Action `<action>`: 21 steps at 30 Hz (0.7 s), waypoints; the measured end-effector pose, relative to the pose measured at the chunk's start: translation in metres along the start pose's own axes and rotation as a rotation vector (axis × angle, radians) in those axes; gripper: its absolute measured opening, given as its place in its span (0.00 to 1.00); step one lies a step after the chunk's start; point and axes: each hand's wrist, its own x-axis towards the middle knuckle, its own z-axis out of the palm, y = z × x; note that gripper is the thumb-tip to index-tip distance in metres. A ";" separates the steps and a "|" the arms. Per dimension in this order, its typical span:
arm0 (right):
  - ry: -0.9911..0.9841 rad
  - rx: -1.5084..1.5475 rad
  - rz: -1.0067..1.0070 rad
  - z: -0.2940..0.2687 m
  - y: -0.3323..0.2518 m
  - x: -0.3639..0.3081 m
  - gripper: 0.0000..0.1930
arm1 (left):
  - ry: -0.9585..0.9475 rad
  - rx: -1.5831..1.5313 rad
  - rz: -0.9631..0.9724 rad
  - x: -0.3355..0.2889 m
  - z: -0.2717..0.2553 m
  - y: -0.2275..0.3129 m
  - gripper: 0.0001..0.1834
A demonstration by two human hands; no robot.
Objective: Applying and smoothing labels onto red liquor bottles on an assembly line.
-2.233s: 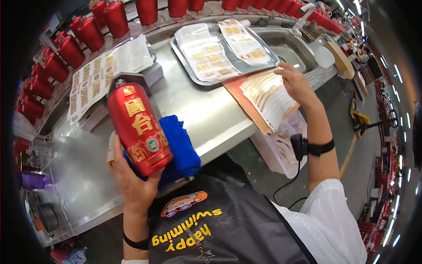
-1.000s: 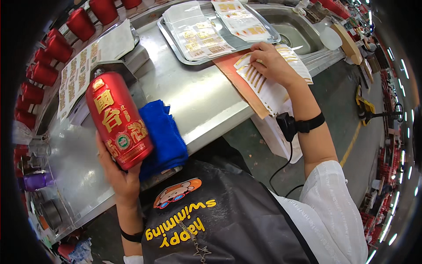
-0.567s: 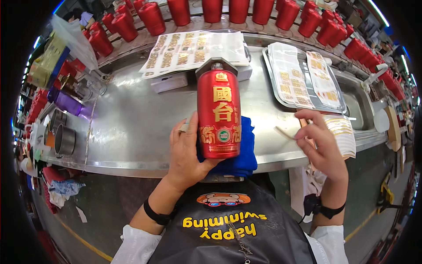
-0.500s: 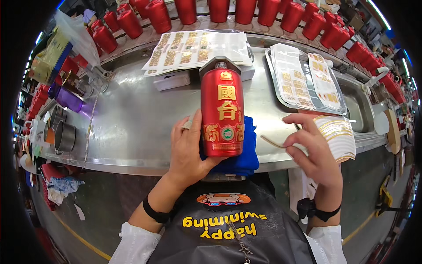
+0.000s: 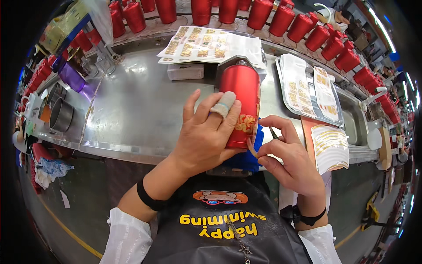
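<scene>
A red bottle [image 5: 239, 90] with gold relief decoration leans over a folded blue cloth [image 5: 247, 163], its neck by a dark angular support [image 5: 223, 69]. My left hand [image 5: 200, 138], with a pale wrap on one finger, is closed around the bottle's left side and base. At its lower right, beside a gold dragon motif, my right hand [image 5: 288, 160] pinches a thin, curved, pale gold decal strip [image 5: 252, 148]. The strip's tip is at the bottle's lower edge; whether it touches cannot be told. A slim dark thing [image 5: 273, 133] shows between the right fingers.
Printed gold decal sheets [image 5: 211, 46] lie on a white box [image 5: 185, 71] at the back. More fill a metal tray [image 5: 285, 99] on the right, near white curved-strip sheets [image 5: 329, 147] and a sink [image 5: 355, 125]. Several red bottles [image 5: 202, 13] line the far side; metal pots [image 5: 61, 119] stand left.
The bottle has turned, its front lettering now out of sight. My left hand has moved up onto its side. My right hand has brought the strip left to the bottle's lower edge.
</scene>
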 end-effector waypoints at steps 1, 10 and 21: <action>-0.003 -0.005 -0.003 0.001 -0.001 0.001 0.06 | 0.006 0.000 -0.003 -0.001 0.000 -0.001 0.48; 0.046 -0.038 -0.056 0.011 -0.002 0.007 0.08 | -0.002 -0.685 -0.096 -0.013 -0.004 0.006 0.14; 0.152 0.021 0.083 0.032 0.032 -0.002 0.04 | 0.105 -0.589 -0.398 -0.037 0.009 0.005 0.09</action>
